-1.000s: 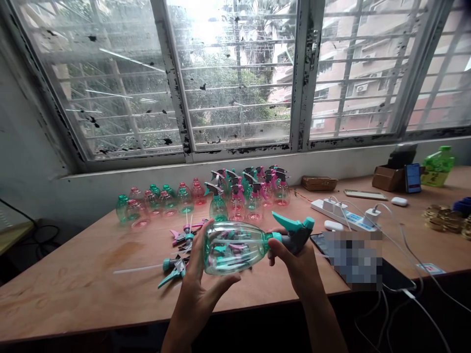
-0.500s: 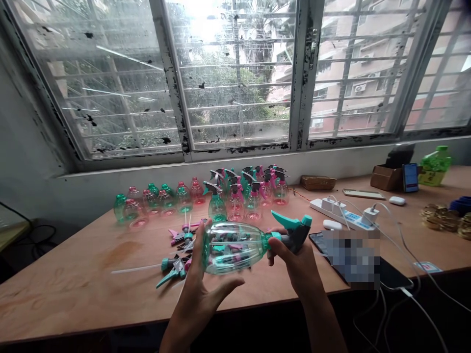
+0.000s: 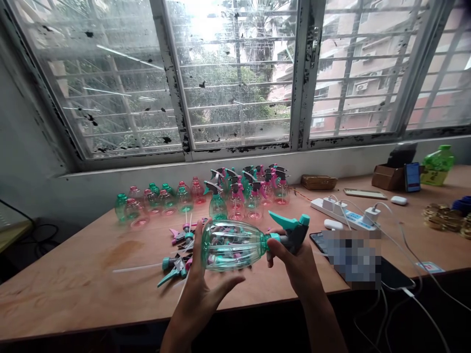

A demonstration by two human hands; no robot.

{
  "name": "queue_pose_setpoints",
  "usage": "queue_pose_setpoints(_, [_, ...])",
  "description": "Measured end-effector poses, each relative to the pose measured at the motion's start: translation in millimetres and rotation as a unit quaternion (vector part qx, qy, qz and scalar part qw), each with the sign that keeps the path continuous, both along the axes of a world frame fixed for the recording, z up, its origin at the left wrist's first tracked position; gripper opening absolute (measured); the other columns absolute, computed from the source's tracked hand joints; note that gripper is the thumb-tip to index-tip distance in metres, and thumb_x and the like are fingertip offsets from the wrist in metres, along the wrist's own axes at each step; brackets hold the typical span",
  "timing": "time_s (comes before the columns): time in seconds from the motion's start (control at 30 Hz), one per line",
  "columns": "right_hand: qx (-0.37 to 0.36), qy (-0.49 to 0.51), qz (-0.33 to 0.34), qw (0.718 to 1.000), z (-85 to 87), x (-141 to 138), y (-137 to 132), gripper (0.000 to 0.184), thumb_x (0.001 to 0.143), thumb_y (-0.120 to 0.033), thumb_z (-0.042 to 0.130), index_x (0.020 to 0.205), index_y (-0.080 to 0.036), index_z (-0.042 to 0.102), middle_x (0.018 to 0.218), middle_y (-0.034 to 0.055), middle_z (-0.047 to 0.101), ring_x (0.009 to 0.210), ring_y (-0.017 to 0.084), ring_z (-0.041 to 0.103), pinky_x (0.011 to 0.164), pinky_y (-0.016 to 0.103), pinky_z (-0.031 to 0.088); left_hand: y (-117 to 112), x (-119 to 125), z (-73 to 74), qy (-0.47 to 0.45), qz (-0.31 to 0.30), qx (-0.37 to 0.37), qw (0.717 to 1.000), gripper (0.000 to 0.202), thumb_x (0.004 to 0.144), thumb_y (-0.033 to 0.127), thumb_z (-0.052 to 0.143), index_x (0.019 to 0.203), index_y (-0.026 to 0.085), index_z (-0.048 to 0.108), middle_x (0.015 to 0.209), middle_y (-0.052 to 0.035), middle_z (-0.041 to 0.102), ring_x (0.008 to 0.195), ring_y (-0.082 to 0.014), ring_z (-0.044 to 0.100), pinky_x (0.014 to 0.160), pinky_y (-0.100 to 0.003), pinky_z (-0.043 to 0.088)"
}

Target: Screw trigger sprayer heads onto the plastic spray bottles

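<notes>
A clear green spray bottle (image 3: 235, 252) lies sideways in the air in front of me, its neck to the right. My right hand (image 3: 299, 262) is closed around the neck collar, with thumb and fingers at the teal and grey trigger sprayer (image 3: 296, 230). At the other end, my left hand (image 3: 202, 291) rests its stretched fingers against the bottle's base. Its thumb stands out below, apart from the bottle. Behind and left of the bottle, loose trigger sprayers (image 3: 176, 265) with thin tubes lie in a pile, partly seen through the plastic.
Open green and pink bottles (image 3: 134, 212) stand at the back left. Beside them are several bottles with sprayers fitted (image 3: 254, 203). To the right lie a power strip (image 3: 353, 215) with cables, a dark tablet (image 3: 397, 272) and a cardboard box (image 3: 386, 176), below the window.
The bottle's base and the sprayer have shifted very slightly upward and left. Both hands keep nearly the same pose.
</notes>
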State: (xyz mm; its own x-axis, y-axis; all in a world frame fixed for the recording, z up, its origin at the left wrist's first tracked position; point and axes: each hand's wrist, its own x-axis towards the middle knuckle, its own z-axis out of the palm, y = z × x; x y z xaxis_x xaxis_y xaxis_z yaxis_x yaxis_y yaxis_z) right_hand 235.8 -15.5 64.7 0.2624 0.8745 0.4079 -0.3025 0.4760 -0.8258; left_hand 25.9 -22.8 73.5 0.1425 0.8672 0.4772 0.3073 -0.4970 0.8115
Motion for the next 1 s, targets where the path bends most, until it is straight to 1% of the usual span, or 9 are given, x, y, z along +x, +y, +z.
queue_pose_setpoints(0.1, [0.003, -0.006, 0.0, 1.0, -0.8, 0.9, 0.9, 0.029, 0.077, -0.042, 0.085, 0.086, -0.019, 0.07, 0.051, -0.003, 0.065, 0.044, 0.018, 0.058, 0.047, 0.031, 0.049, -0.9, 2.0, 4.6, -0.001, -0.009, 0.01, 1.0, 0.098, 0.086, 0.05, 0.076, 0.162, 0.037, 0.016, 0.168, -0.0069, 0.032, 0.154, -0.0376, 0.03, 0.125, -0.053, 0.029])
queue_pose_setpoints(0.2, [0.004, -0.005, -0.002, 1.0, -4.2, 2.9, 3.9, 0.03, 0.077, -0.043, 0.085, 0.085, -0.018, 0.071, 0.052, -0.002, 0.066, 0.044, 0.018, 0.059, 0.047, 0.031, 0.05, 0.2, 2.4, 3.8, -0.007, 0.005, 0.028, 1.0, 0.085, 0.088, 0.049, 0.074, 0.159, 0.036, 0.029, 0.167, -0.0066, 0.034, 0.155, -0.0376, 0.028, 0.127, -0.053, 0.025])
queue_pose_setpoints(0.33, [0.002, 0.003, -0.003, 1.0, -5.9, 3.9, 4.9, 0.031, 0.077, -0.045, 0.086, 0.085, -0.018, 0.072, 0.053, -0.0019, 0.065, 0.044, 0.018, 0.059, 0.046, 0.032, 0.05, 3.3, 0.7, -2.8, -0.013, 0.01, 0.02, 1.0, 0.088, 0.089, 0.046, 0.074, 0.159, 0.045, 0.021, 0.167, -0.0044, 0.034, 0.154, -0.0357, 0.031, 0.126, -0.055, 0.025])
queue_pose_setpoints(0.47, [0.006, 0.004, -0.002, 1.0, -2.2, 2.2, 0.7, 0.028, 0.078, -0.043, 0.085, 0.085, -0.019, 0.071, 0.054, -0.0023, 0.065, 0.045, 0.017, 0.058, 0.047, 0.031, 0.05, 3.1, 1.5, -1.1, -0.022, 0.004, 0.002, 1.0, 0.101, 0.084, 0.048, 0.078, 0.162, 0.041, 0.013, 0.163, -0.0071, 0.041, 0.154, -0.0362, 0.031, 0.125, -0.053, 0.028])
queue_pose_setpoints(0.6, [0.003, 0.0, 0.004, 1.0, -0.3, 1.4, -1.2, 0.028, 0.078, -0.042, 0.085, 0.083, -0.018, 0.072, 0.054, -0.0024, 0.064, 0.046, 0.017, 0.058, 0.047, 0.031, 0.049, 1.0, 3.3, 5.2, -0.033, -0.011, -0.016, 0.999, 0.093, 0.086, 0.054, 0.074, 0.161, 0.035, 0.023, 0.162, -0.0087, 0.043, 0.151, -0.0377, 0.037, 0.124, -0.052, 0.031])
queue_pose_setpoints(0.7, [0.005, 0.006, 0.004, 1.0, -1.9, 2.7, 0.6, 0.027, 0.079, -0.041, 0.085, 0.085, -0.019, 0.072, 0.054, -0.003, 0.064, 0.046, 0.017, 0.058, 0.048, 0.031, 0.05, 1.4, 2.3, 4.1, -0.022, -0.01, 0.001, 1.0, 0.091, 0.085, 0.052, 0.076, 0.16, 0.036, 0.028, 0.161, -0.0081, 0.044, 0.15, -0.0384, 0.038, 0.125, -0.054, 0.028])
queue_pose_setpoints(0.8, [0.007, 0.005, 0.006, 1.0, -3.7, 4.6, 2.6, 0.026, 0.079, -0.042, 0.084, 0.087, -0.02, 0.072, 0.054, -0.0034, 0.064, 0.046, 0.018, 0.059, 0.048, 0.031, 0.051, 3.5, 0.2, -1.2, -0.015, 0.0, 0.016, 1.0, 0.089, 0.086, 0.046, 0.077, 0.159, 0.043, 0.026, 0.166, -0.0051, 0.036, 0.152, -0.0367, 0.035, 0.125, -0.055, 0.027])
queue_pose_setpoints(0.87, [0.006, 0.005, 0.005, 1.0, -4.1, 5.3, 3.0, 0.026, 0.079, -0.041, 0.084, 0.087, -0.02, 0.072, 0.055, -0.0031, 0.064, 0.046, 0.018, 0.059, 0.048, 0.032, 0.051, 4.6, -0.5, -4.0, -0.012, 0.0, 0.015, 1.0, 0.087, 0.089, 0.046, 0.074, 0.159, 0.046, 0.022, 0.165, -0.0044, 0.037, 0.152, -0.0355, 0.036, 0.124, -0.056, 0.028])
queue_pose_setpoints(1.0, [0.01, 0.007, 0.002, 1.0, -4.3, 5.4, 3.4, 0.028, 0.078, -0.041, 0.086, 0.086, -0.019, 0.071, 0.055, -0.0028, 0.065, 0.045, 0.017, 0.059, 0.047, 0.031, 0.05, 3.1, 0.7, -1.3, -0.015, 0.001, -0.003, 1.0, 0.1, 0.083, 0.049, 0.079, 0.161, 0.043, 0.017, 0.165, -0.0062, 0.038, 0.153, -0.0368, 0.033, 0.125, -0.055, 0.027])
